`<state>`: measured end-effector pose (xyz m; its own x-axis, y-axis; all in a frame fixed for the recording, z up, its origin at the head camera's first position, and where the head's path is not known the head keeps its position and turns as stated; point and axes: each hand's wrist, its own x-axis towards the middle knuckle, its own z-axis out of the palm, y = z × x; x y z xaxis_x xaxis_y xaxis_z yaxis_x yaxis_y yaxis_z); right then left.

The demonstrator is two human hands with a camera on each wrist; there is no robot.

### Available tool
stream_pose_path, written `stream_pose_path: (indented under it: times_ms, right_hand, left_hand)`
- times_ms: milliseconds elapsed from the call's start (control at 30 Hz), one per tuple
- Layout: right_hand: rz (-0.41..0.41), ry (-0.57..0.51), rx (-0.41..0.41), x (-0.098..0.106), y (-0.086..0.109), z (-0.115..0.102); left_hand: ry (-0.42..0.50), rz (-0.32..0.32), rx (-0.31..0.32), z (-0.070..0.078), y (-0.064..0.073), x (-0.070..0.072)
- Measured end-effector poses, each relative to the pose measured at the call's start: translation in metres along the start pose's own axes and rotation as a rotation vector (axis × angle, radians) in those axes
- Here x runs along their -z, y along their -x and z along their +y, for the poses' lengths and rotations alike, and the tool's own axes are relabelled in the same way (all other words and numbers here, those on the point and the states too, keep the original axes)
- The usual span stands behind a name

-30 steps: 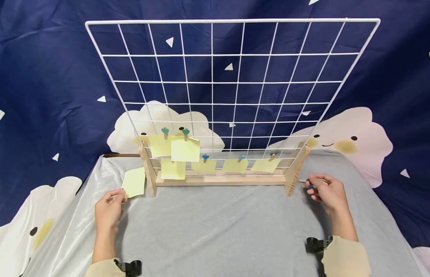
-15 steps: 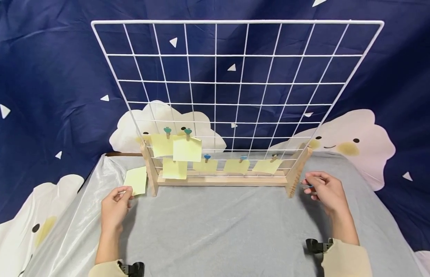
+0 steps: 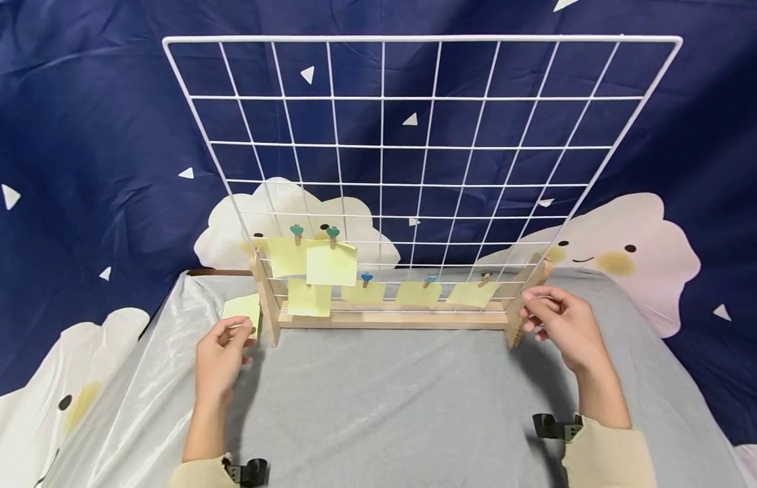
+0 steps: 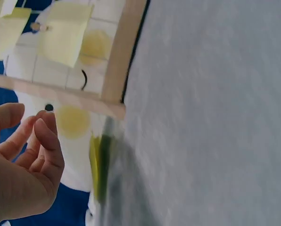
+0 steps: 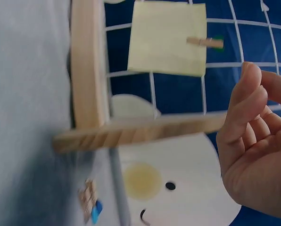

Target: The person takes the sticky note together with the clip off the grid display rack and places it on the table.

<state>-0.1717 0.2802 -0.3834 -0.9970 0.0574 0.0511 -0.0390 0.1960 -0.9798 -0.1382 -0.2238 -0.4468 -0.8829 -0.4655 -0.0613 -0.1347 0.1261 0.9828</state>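
Filling most of the frame, the navy backdrop (image 3: 97, 169) hung behind everything. Grey tablecloth (image 3: 378, 400) covered the lower middle. White wire grid (image 3: 381, 146) took the upper centre, seated in a wooden stand (image 3: 393, 324) mid-frame. Left hand (image 3: 221, 352), lower left: fingers loosely bent, narrow gap to the thumb, no sheet visible in it. Right hand (image 3: 564, 329), right of centre: fingers curled, thumb and index tips close together, nothing visible between them. It hung near the stand's right foot; contact unclear. Note pile (image 3: 239, 308) lay at left on the cloth, just outside the left foot, partly covered from above by the left hand; couldn't tell if they touched. Six yellow notes hung low on the grid, upper-row front one (image 3: 332, 266) overlapping its neighbour. Smallest: heart-topped clips, e.g. a green clip (image 3: 333, 232) on that note, and loose clips (image 5: 89, 200) on the cloth beside the right foot, lower left of the right wrist view. Risks, my read: stacked sheets could lift as two; the overlap could snag and pull a clip off; the right hand dropping carelessly could scatter the loose clips; a bumped foot could shake the whole grid.
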Motion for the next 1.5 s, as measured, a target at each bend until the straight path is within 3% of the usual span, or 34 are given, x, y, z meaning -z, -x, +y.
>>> stream_pose_path:
  times_ms: [333,667,967,1167,1500]
  right_hand:
    - [-0.059,0.062,0.095,-0.027,-0.008,-0.019]
    - [-0.171,0.046,0.199,-0.049,-0.013,-0.029]
    - [-0.212,0.002,0.284,-0.071,-0.018,-0.038]
    - [-0.266,0.055,0.319,-0.086,-0.022,-0.042]
    - [-0.260,-0.008,0.306,-0.121,-0.022,-0.056]
  left_hand:
    - [0.077,-0.046,-0.098,0.019,0.007,-0.024]
    - [0.163,-0.115,-0.129,0.027,0.007,-0.040]
    - [0.220,-0.138,-0.146,0.032,0.009,-0.048]
    - [0.245,-0.156,-0.144,0.035,0.011,-0.055]
    - [0.301,-0.126,-0.148,0.040,0.014,-0.071]
